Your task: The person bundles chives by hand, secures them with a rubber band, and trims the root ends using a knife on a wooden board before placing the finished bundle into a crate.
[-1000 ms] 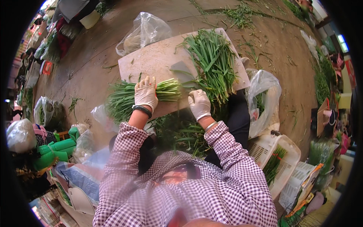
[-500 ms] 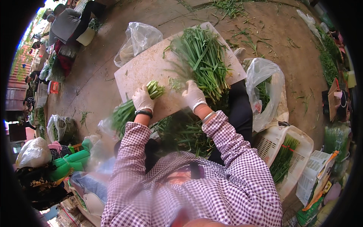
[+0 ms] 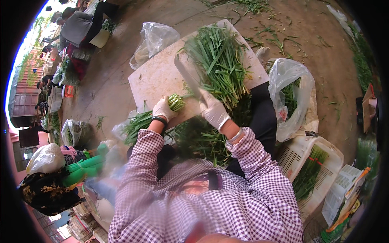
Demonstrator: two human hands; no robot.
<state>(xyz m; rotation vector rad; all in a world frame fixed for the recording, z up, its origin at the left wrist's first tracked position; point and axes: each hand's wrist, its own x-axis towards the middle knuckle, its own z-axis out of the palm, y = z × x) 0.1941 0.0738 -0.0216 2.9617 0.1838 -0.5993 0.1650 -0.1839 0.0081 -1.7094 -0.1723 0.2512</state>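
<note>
Right hand [image 3: 213, 110] clamped on the knife [image 3: 187, 77], its blade, blurred half a second ago, is now plainly shown above the board [image 3: 154, 81], seemingly within cutting reach of the bundle [image 3: 139, 124] gripped by the left hand [image 3: 163, 110] at the near edge.

1. Flat pale rectangular board [image 3: 152, 79]: upper centre of the frame.
2. On its right half: long green leafy stalks [image 3: 221, 60].
3. Behind its left: crumpled clear plastic bag [image 3: 162, 37].
4. Lower right: white perforated plastic basket [image 3: 295, 154], red-banded green bundle [image 3: 310, 173] inside.
</note>
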